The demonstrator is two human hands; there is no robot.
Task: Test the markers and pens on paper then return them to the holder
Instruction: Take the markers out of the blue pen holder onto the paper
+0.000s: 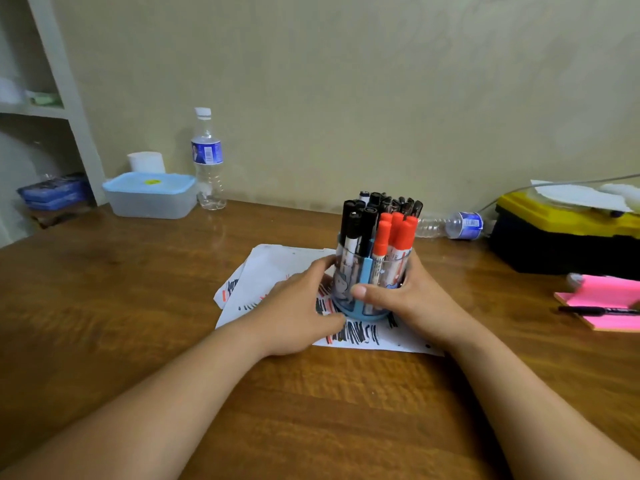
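Note:
A clear holder with blue trim (367,271) stands upright on white paper (270,268) scribbled with black and red strokes. Several black-capped markers (363,220) and red-capped markers (398,233) stand inside it. My left hand (298,306) grips the holder's left side, fingers curled round it. My right hand (405,299) grips the right side, thumb across the front. Both hands hide the holder's lower sides.
On the wooden table (138,306): a lidded plastic box (150,195) and upright water bottle (207,161) at back left, a bottle lying down (450,225) behind the holder, a black-and-yellow toolbox (561,233) and pink notepad with a black pen (602,303) at right.

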